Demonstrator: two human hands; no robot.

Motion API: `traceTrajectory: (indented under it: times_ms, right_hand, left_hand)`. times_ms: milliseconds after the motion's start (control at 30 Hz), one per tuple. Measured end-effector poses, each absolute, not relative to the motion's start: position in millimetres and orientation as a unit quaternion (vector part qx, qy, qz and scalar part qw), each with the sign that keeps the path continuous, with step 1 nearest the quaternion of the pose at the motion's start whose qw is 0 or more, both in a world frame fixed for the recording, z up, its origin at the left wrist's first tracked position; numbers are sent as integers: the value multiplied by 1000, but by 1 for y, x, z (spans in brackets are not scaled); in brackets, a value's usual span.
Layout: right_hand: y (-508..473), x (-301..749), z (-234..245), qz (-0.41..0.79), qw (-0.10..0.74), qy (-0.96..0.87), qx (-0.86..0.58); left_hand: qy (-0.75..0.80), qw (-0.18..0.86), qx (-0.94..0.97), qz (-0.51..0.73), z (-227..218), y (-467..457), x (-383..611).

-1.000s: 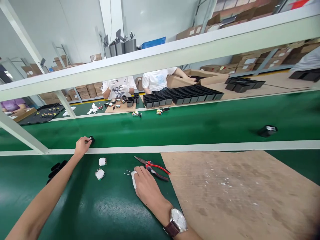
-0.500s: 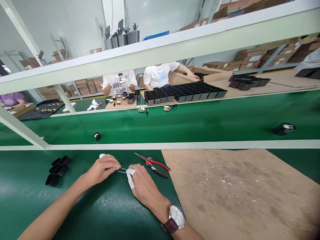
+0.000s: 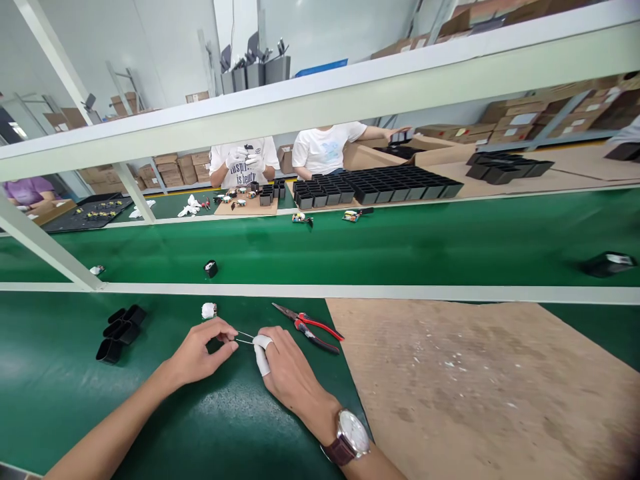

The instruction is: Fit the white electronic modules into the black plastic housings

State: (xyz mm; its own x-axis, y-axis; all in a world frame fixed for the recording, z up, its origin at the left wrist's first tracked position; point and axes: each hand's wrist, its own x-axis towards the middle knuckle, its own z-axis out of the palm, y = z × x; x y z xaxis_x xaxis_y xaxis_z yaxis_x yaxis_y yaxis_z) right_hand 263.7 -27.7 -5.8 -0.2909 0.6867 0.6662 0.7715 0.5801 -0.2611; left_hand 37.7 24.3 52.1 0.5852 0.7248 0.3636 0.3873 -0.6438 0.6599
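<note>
My right hand [image 3: 290, 367], with white finger covers and a watch on its wrist, is closed on two thin white wires [image 3: 245, 337]. They run left to the fingertips of my left hand [image 3: 207, 350], whose thumb and index finger curl around the wire ends. What lies inside the right fingers is hidden. Pliers [image 3: 305, 325] with red and black handles lie just beyond my right hand. A small white part [image 3: 209, 310] rests on the green table behind my left hand.
Several black housings [image 3: 120, 332] stand at the left. A cardboard sheet [image 3: 475, 400] covers the right side. Beyond the white rail [image 3: 350, 291], a green belt [image 3: 400, 247] carries small parts and a black housing [image 3: 610, 263]. Co-workers sit across, beside rows of black boxes [image 3: 385, 185].
My left thumb has moved down, away from the index finger, and the white part behind that hand now shows more fully. Things on the belt have shifted right.
</note>
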Motion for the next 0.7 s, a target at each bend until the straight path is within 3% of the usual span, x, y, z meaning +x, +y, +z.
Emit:
traceTrajectory:
  times_ms: [267,467,700]
  right_hand:
    - [-24,271,-15,-99,347,-808,-467]
    - [-14,290,-26,-164,242,-812,-505]
    - [-15,288,-29,-172,283,-816,-474]
  left_hand:
    - [368,244,828,346,58,19,27]
    - [518,126,776,337,87,50,-47]
    - [616,40,731,290,96,102,-125]
